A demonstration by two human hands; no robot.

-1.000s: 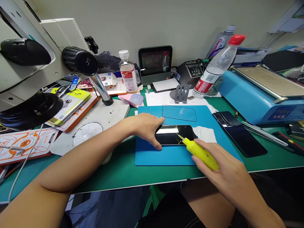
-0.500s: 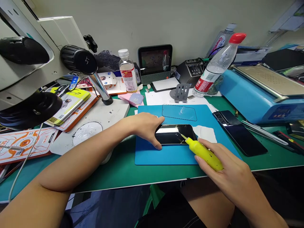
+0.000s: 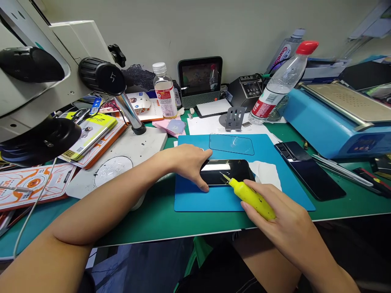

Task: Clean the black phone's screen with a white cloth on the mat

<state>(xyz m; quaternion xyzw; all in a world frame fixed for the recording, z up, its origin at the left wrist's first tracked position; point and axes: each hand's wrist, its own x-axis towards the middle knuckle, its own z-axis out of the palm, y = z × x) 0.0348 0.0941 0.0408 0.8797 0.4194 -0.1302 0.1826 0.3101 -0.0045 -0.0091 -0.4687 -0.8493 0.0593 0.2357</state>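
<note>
On the blue mat (image 3: 195,201), near the middle of the workbench (image 3: 146,228), a black smartphone (image 3: 226,169) lies flat with its long sides running left to right, its dark, glossy face up and crossed by a bright reflection. The left hand (image 3: 195,167) spans the phone's left end, thumb and finger spread apart and set against its two long edges. The right hand (image 3: 275,213) is curled partway closed around a yellow squeeze bottle (image 3: 252,199), gripping it between thumb and fingers; the bottle slants up to the left, its thin tip over the phone's face. Whether the tip touches the glass I cannot tell. A crumpled white wipe (image 3: 267,173) lies beside the phone's right end, and a clear, dark-edged screen panel (image 3: 231,145) lies on the mat's far part. Right of the mat, a second black phone (image 3: 311,171) lies near metal tweezers (image 3: 345,173). Behind the mat stand a gray slotted phone stand (image 3: 235,119) and a red-capped water bottle (image 3: 276,91), with a blue machine (image 3: 330,122) farther right. At the left, a microscope (image 3: 100,77) rises over its pale base (image 3: 149,142), beside stacked boxes (image 3: 91,138).
</note>
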